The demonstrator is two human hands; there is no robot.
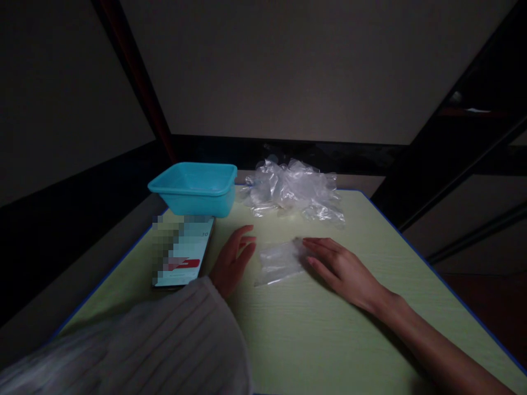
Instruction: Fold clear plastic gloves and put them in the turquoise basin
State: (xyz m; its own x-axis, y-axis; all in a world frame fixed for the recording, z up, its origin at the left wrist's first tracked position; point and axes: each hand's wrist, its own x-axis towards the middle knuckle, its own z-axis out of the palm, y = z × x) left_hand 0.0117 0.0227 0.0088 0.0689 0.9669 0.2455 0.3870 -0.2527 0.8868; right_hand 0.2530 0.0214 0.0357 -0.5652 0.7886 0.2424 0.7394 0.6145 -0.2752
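Observation:
A flat, folded piece of clear thin plastic (282, 263) lies on the table between my hands. My right hand (340, 269) rests at its right end, fingers stretched out together and the thumb apart, the fingertips on or right beside its edge. Just off the left end is my left hand (234, 260), open, thumb and fingers apart with nothing between them. Behind both hands sits a loose heap of crumpled clear plastic (294, 189), with finger-like shapes sticking out as on disposable gloves.
A turquoise plastic basin (197, 203) stands at the table's back left. In front of it lies a phone (187, 255) with its screen lit, partly blurred out, close to my left hand. The pale green table (313, 340) has a blue edge. A wall rises behind.

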